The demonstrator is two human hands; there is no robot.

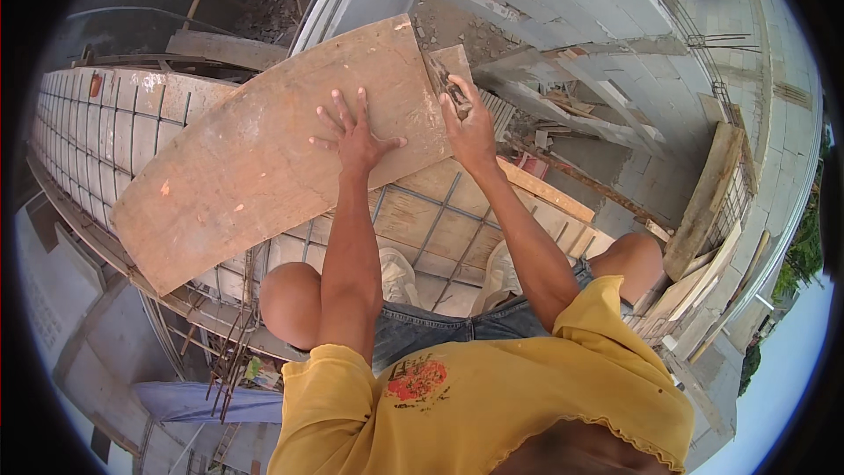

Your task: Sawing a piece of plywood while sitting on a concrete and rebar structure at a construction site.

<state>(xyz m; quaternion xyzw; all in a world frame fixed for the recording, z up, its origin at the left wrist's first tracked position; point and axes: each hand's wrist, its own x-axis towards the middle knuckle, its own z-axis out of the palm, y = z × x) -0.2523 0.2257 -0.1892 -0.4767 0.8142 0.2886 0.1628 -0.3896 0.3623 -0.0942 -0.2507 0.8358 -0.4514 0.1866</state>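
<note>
A large brown plywood sheet (272, 141) lies slanted across the rebar grid in front of me. My left hand (356, 134) presses flat on it, fingers spread. At the sheet's right end, my right hand (470, 127) is closed around a dark, worn hand tool (453, 98). This tool lies along the sheet's edge, and its exact kind is hard to make out. Just beyond it shows a small plywood piece (454, 60); whether it is joined to the sheet is hidden.
I squat on wooden formwork (431, 246) under a rebar grid (440, 204). A narrow timber (545, 189) lies to the right of the sheet. Block walls (563, 0) enclose a lower, debris-strewn space (580, 149). Planks (703, 198) stand at right; rebar ends (230, 361) stick out lower left.
</note>
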